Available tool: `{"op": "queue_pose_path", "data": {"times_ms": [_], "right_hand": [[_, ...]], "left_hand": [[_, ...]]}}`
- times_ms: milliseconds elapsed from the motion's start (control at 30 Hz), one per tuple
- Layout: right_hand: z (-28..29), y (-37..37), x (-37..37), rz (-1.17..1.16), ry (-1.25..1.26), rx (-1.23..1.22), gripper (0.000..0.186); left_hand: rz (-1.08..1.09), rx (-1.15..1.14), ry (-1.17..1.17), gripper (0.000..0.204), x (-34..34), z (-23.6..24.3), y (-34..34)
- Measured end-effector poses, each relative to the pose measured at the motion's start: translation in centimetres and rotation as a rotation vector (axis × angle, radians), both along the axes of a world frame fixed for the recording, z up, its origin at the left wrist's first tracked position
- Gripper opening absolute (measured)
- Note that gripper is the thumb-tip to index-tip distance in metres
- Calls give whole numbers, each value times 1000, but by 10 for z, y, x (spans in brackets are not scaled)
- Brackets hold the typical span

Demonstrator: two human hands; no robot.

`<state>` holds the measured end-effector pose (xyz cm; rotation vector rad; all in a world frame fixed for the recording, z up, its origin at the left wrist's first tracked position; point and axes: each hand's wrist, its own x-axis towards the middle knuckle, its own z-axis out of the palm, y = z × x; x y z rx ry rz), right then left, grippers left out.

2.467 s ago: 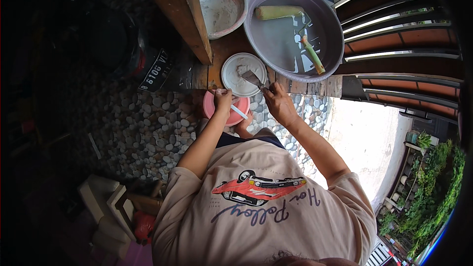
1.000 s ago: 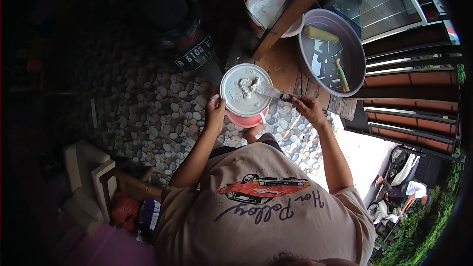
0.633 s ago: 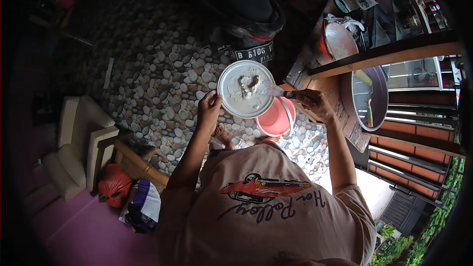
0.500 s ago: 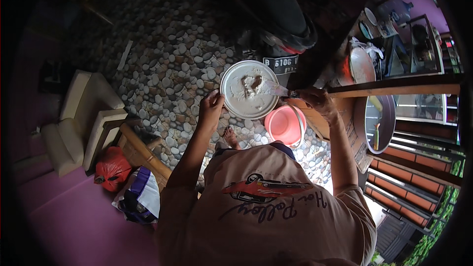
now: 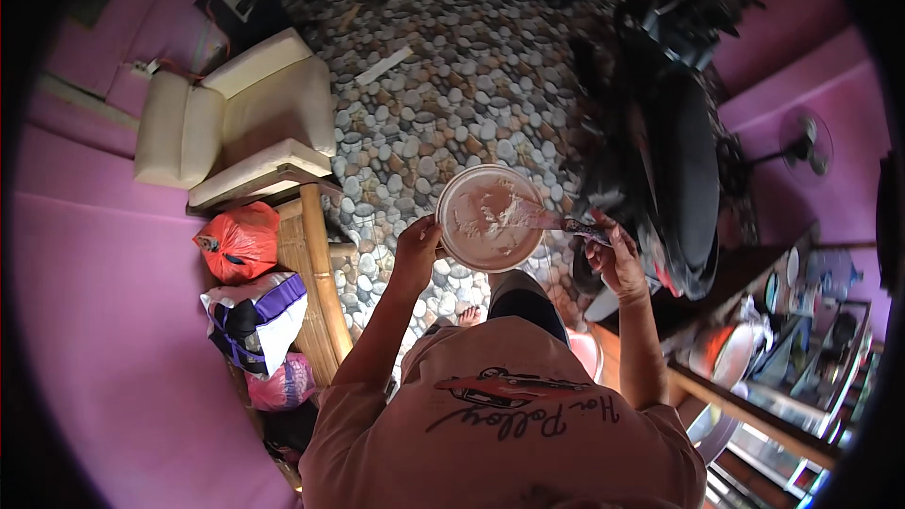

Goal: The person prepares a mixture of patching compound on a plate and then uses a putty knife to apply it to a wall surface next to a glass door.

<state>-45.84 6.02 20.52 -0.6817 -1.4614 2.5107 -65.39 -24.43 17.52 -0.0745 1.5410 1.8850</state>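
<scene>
Left hand [image 5: 418, 243], bare, was closed narrowly on the left edge of a round, pale-rimmed tub [image 5: 490, 270]; from where I sat I could not see how far its fingers ran underneath. The right hand [image 5: 615, 257], also bare, had its fingers bent round the dark handle of a flat-bladed metal scraper [image 5: 558, 223].

What I could see of the tub was a circular mouth with a smooth, ridged rim, tinted pinkish by the light. Thick, pale paste [image 5: 485, 226] covered the inside, smeared flat toward the left and heaped into rough, broken lumps toward the middle and right. The scraper's blade looked coated with the same stuff, and I could not tell how deep it went.

The tub was in the air between the two hands, touching the left one and a little apart from the right, just beyond the person's beige printed shirt [image 5: 509, 443]. The scraper ran leftward from the right hand, crossing the tub's right rim so that its blade lay over the paste.

Below spread the pebble-patterned floor [image 5: 452, 123]. To the far left I had a cream upholstered armchair [image 5: 250, 118], and to the right a black motorbike [image 5: 683, 170], well apart from the armchair.
</scene>
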Motion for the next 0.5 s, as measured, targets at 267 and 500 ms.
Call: {"op": "queue_pose_path", "data": {"times_ms": [267,500], "right_hand": [[-25,52,-186,78,45,-464,62],[-10,72,-327,377,-20,-126,29]], "left_hand": [[252,41,-48,34,-117,14,29],[379,62,27,34,-237,45,79]]}}
